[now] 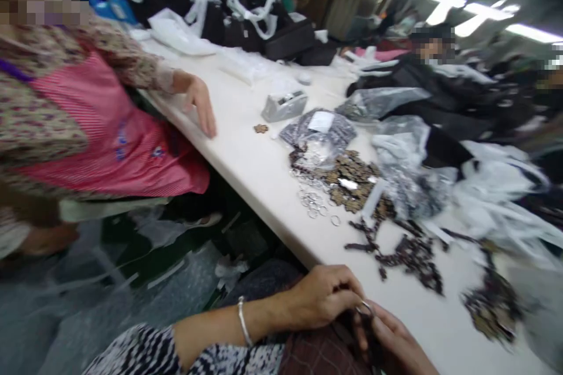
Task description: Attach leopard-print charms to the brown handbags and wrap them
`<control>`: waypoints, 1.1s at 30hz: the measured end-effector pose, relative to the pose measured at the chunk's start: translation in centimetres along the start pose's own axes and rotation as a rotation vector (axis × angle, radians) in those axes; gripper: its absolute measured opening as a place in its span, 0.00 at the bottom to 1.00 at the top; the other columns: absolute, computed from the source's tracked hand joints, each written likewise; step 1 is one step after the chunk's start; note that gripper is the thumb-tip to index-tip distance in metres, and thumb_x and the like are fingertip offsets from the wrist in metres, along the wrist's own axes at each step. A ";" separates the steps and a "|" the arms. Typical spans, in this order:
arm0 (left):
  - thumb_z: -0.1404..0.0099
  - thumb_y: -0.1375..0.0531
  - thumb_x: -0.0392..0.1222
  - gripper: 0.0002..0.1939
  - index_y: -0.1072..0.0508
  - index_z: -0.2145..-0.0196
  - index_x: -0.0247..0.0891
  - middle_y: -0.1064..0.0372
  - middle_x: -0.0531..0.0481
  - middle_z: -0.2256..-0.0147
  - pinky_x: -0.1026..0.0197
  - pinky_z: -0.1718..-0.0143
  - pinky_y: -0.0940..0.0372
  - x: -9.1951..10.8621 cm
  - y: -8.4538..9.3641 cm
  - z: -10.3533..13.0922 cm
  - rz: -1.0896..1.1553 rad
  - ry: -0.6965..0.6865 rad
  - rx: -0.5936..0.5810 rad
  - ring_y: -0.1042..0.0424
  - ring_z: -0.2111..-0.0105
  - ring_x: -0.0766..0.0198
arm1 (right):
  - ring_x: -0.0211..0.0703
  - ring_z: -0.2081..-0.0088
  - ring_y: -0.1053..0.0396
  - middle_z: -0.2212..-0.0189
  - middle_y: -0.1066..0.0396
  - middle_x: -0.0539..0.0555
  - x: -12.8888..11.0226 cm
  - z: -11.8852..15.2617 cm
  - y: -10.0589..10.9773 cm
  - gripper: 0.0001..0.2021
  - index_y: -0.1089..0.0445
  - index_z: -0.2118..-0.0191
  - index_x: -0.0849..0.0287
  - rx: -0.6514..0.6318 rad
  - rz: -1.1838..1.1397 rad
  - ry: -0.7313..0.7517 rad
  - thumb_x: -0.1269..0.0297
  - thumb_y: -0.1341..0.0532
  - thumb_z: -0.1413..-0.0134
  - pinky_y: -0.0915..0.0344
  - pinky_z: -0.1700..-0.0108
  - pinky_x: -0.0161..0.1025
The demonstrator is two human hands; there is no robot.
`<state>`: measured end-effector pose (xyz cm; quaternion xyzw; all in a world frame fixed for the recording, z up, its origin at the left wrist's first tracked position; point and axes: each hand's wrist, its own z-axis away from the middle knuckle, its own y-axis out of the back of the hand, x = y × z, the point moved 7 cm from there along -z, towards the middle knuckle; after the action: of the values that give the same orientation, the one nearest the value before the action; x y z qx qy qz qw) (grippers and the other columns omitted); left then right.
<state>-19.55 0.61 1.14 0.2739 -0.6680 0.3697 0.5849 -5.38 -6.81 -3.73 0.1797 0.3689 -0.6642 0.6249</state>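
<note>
At the table's near edge my left hand (323,299), a bracelet on its wrist, is closed with thumb and finger pinching a small metal ring (364,307). My right hand (396,337) is closed just beside it, its fingers around a dark strip (373,351) that hangs below the ring. Whether the ring is threaded through the strip I cannot tell. On the table nearby lie loose metal rings (313,204), a pile of brown flower-shaped pieces (352,179) and a tangle of dark linked pieces (411,261).
Another person's hand (202,105) rests on the white table's (237,158) left edge. Further back are a tape dispenser (285,105), a plastic bag of parts (321,132) and black bags (290,41). More flower-shaped pieces (492,307) lie at right. Plastic sheeting (185,281) covers the floor.
</note>
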 end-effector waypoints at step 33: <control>0.35 0.41 0.52 0.15 0.26 0.64 0.37 0.31 0.52 0.73 0.63 0.67 0.35 -2.4 -5.2 -7.8 -0.263 0.121 -0.105 0.31 0.72 0.63 | 0.37 0.82 0.31 0.76 0.26 0.56 -0.4 1.1 6.0 0.21 0.39 0.63 0.61 -0.088 -0.384 0.321 0.50 0.33 0.51 0.39 0.82 0.28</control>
<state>-10.51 3.76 0.02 0.3053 -0.6082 0.2704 0.6810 0.73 -6.98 -4.34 0.1821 0.5195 -0.7168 0.4279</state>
